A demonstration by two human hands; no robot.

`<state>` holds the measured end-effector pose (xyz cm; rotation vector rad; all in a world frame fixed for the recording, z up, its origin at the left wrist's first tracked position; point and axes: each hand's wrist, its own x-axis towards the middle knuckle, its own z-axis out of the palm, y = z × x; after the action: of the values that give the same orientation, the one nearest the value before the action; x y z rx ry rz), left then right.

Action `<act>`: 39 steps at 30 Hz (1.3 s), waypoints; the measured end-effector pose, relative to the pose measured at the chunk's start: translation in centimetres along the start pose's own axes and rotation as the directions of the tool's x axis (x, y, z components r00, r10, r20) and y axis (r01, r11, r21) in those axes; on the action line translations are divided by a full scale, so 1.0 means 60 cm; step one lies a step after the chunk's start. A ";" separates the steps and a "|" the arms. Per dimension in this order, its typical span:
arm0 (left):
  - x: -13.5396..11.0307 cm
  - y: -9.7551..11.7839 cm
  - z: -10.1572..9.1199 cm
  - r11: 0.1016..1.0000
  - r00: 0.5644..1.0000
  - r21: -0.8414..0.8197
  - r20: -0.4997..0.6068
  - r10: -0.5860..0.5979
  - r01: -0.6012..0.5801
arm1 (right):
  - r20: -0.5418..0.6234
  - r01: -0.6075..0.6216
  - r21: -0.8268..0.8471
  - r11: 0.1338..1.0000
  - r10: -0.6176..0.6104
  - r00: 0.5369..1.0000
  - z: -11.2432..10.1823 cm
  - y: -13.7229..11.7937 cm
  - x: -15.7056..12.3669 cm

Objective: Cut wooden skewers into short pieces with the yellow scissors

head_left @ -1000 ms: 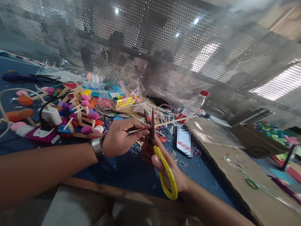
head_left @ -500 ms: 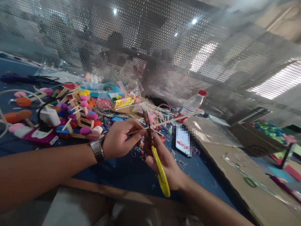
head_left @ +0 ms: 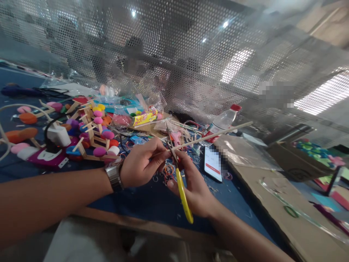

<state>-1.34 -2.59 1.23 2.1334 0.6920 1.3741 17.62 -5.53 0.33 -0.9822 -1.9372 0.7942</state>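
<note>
My left hand (head_left: 144, 162), with a metal watch on its wrist, pinches one end of a thin wooden stick (head_left: 212, 137). The stick slants up to the right, its far end passing in front of the bottle. Yellow-handled scissors (head_left: 183, 193) are in my right hand (head_left: 192, 185), blades pointing up and away. Their blades cross the stick just beside my left fingertips. Both hands are above the blue table (head_left: 141, 203). Loose rubber bands (head_left: 169, 173) and small scraps lie under and around them.
On the left are stick models with colourful round pieces (head_left: 99, 151) and a white plug (head_left: 58, 135) with cables. A red-capped bottle (head_left: 222, 122) and a phone (head_left: 213, 164) are right of my hands. Cardboard (head_left: 261, 203) runs along the right; a perforated metal screen (head_left: 169, 47) stands behind.
The scissor handles have swung slightly left and look closer together. The stick's far end has swung up and right. My left hand has barely moved.
</note>
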 end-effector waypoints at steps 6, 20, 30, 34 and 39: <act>0.002 -0.006 -0.001 0.999 0.998 -0.011 0.030 0.050 -0.049 | -0.021 0.034 -0.092 0.995 -0.036 0.999 -0.002 0.003 -0.001; 0.005 -0.011 -0.005 0.995 0.987 -0.077 0.142 0.076 -0.065 | -0.072 0.094 -0.283 0.954 -0.119 0.990 -0.011 0.013 0.007; 0.011 -0.021 0.005 0.912 0.977 -0.351 0.078 -0.198 0.212 | -0.030 0.053 -0.293 0.955 -0.064 0.997 -0.010 0.002 0.010; 0.009 -0.022 0.008 0.858 0.963 -0.439 0.111 -0.245 0.268 | -0.033 0.079 -0.266 0.961 -0.091 0.995 -0.010 0.004 0.011; 0.007 -0.017 0.012 0.863 0.977 -0.458 0.086 -0.194 0.212 | -0.025 0.093 -0.255 0.962 -0.103 0.994 -0.011 0.007 0.012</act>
<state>-0.66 -1.64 0.60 1.6507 0.4920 1.2331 18.06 -4.59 0.55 -1.0335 -2.0724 0.4748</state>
